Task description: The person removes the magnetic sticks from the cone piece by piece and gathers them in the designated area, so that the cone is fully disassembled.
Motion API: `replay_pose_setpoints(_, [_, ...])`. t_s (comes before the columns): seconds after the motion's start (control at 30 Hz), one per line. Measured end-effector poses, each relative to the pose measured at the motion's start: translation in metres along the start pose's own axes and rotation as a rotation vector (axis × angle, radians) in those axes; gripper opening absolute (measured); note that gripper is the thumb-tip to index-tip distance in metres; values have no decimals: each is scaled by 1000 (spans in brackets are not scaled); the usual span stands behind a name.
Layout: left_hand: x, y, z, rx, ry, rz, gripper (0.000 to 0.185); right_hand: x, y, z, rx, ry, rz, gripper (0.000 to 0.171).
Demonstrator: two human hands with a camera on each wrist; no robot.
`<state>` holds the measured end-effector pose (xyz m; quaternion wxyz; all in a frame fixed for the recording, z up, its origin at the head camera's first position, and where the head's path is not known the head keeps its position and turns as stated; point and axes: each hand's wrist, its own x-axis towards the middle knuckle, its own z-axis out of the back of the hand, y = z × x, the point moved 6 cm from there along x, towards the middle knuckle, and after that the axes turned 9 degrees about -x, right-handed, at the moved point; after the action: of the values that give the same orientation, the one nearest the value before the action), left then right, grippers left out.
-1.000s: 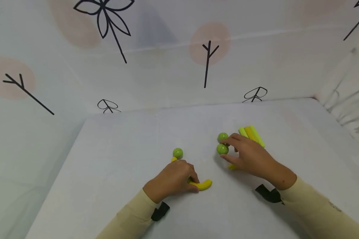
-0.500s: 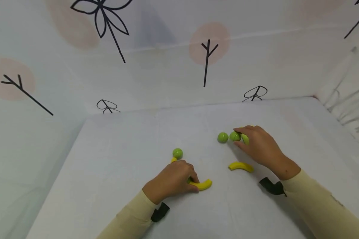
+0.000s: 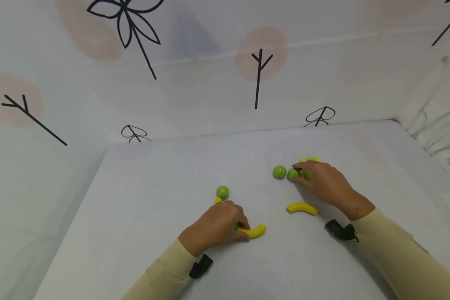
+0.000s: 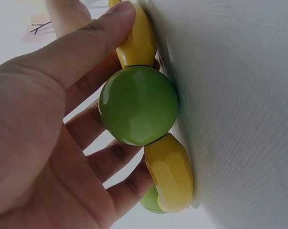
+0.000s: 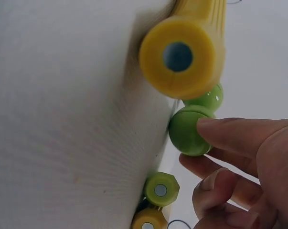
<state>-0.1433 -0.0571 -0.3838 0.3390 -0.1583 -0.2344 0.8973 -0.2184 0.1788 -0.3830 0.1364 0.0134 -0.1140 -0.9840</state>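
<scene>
My left hand (image 3: pixel 237 225) grips a chain of toy pieces on the white table (image 3: pixel 153 179): a yellow curved piece (image 3: pixel 256 231) sticks out to its right, and a green ball (image 3: pixel 223 192) ends the chain at the far side. In the left wrist view my thumb (image 4: pixel 93 36) presses a yellow piece (image 4: pixel 136 40) joined to a green ball (image 4: pixel 138 105) and a second yellow piece (image 4: pixel 170 174). My right hand (image 3: pixel 301 173) pinches a green ball (image 3: pixel 293 174) (image 5: pixel 187 131) beside yellow-green sticks (image 3: pixel 310 160). Another green ball (image 3: pixel 279 172) lies just to its left.
A loose yellow curved piece (image 3: pixel 301 208) lies between my hands; its round end (image 5: pixel 178 57) looms large in the right wrist view. Stick ends (image 5: pixel 160 190) show below. White cloth walls printed with tree shapes (image 3: pixel 260 75) close in the table at the back and sides.
My right hand carried a green ball back and to the right, away from the other ball and against the sticks, uncovering the loose yellow curved piece. My left hand stayed still.
</scene>
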Motion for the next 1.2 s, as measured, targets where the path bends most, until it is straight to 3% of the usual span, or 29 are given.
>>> replay_pose_setpoints(0.37, [0,0,-4,24,-15,-23,20,-4,0,1,-31,-24,0,46])
replay_pose_setpoints(0.57, [-2,-4,-3,141,-18,-27,26,-11,8,11,18,-124,-4,43])
replay_pose_setpoints(0.73, [-4,-4,3,211,0,-23,36,-18,34,13,40,-188,65,31])
replay_pose_setpoints(1.0, [-11,2,10,238,33,42,39,-38,83,-4,62,-104,251,21])
replay_pose_setpoints(1.2, [-9,3,12,224,-6,33,27,-46,97,-15,52,-2,345,23])
